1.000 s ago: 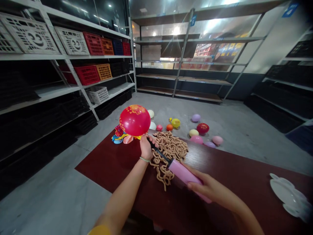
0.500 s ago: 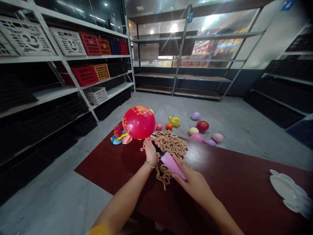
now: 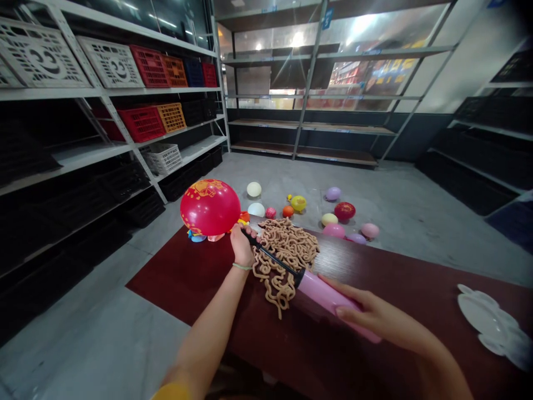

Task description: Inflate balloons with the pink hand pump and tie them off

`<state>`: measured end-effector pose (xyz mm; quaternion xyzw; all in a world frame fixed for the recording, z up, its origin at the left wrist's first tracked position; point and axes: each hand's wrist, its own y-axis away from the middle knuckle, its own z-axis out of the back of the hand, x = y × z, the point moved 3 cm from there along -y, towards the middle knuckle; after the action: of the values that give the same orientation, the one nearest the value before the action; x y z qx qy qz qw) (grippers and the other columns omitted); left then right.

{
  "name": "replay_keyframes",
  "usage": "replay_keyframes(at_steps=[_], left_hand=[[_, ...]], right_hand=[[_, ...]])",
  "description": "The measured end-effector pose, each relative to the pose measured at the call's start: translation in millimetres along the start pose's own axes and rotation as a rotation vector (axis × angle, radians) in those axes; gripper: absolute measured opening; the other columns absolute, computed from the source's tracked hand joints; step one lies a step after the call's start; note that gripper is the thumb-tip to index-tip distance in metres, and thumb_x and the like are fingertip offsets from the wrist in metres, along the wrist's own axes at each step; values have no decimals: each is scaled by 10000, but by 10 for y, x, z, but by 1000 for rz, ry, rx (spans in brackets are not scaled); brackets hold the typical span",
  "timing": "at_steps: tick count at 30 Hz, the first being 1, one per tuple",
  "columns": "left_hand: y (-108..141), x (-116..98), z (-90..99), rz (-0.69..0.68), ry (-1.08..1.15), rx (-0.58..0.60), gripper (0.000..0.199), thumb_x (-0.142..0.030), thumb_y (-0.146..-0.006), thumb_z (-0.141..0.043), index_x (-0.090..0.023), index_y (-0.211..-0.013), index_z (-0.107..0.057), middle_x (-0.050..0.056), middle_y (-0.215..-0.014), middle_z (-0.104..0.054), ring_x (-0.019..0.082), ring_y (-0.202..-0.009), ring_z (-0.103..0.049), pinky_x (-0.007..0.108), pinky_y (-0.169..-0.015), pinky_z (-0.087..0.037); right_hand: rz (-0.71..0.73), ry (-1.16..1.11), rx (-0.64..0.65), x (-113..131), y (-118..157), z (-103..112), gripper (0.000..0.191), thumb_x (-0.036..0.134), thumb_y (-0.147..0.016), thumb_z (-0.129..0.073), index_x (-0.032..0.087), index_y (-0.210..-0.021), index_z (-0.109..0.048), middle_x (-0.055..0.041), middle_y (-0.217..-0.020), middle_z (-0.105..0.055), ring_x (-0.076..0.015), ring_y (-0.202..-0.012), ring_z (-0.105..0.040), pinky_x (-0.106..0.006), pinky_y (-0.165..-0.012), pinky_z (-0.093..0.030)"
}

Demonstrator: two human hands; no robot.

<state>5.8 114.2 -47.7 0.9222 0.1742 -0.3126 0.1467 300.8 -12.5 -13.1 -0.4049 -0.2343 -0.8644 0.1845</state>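
Note:
My left hand (image 3: 242, 244) is wrapped round the black end of a balloon pump, right beside a large red balloon (image 3: 211, 206) with yellow print. The balloon's neck is hidden by my fingers. A long black rod runs from there to the pump's pink barrel (image 3: 328, 295). My right hand (image 3: 362, 308) grips that barrel from the right side. Beneath the rod lies a heap of tan, noodle-like strands (image 3: 287, 244) on the dark red table (image 3: 175, 278). Uninflated balloons (image 3: 197, 236) in several colours lie partly hidden below the red balloon.
Several inflated balloons lie on the floor behind the table, among them a yellow balloon (image 3: 298, 203) and a dark red balloon (image 3: 345, 211). White dishes (image 3: 483, 316) stand at the table's right. Shelves with crates (image 3: 144, 123) line the left; a metal rack (image 3: 308, 100) stands behind.
The pink barrel and my right hand have moved right and toward me, exposing more black rod. My left hand and the red balloon have shifted left, uncovering pale balloons on the floor.

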Motion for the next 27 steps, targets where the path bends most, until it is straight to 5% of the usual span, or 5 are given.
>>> replay_keyframes(at_steps=[5, 14, 22, 27], left_hand=[[90, 119, 4, -19, -21, -5, 120, -252, -856, -461, -215, -756, -408, -59, -560, -401, 90, -425, -430, 191, -410, -364], [369, 439, -28, 70, -138, 152, 159, -309, -854, -497, -216, -745, -430, -50, -570, -443, 108, -428, -443, 222, -392, -393], [128, 155, -32, 28, -42, 63, 130, -270, -846, -477, -218, -745, -413, -66, -538, -403, 92, -405, -425, 197, -403, -356], [75, 81, -17, 25, -30, 0, 109, -244, -830, -473, -218, -747, -407, -69, -545, -389, 88, -408, -411, 191, -400, -346]], right_hand=[[29, -3, -59, 74, -101, -60, 672, 564, -890, -583, 310, -1491, -421, -25, -1497, -483, -333, -1316, -518, -473, -1125, -379], [21, 15, -157, 139, -427, -473, 693, 491, -923, -541, 321, -1546, -289, -23, -1480, -505, -319, -1298, -539, -514, -1113, -384], [3, -61, 31, -12, 12, -11, 696, 577, -881, -592, 315, -1497, -402, -8, -1525, -447, -331, -1360, -466, -491, -1160, -320], [-45, -24, 7, -115, 124, 118, 684, 594, -866, -602, 322, -1474, -446, -23, -1478, -509, -351, -1306, -523, -519, -1138, -352]])
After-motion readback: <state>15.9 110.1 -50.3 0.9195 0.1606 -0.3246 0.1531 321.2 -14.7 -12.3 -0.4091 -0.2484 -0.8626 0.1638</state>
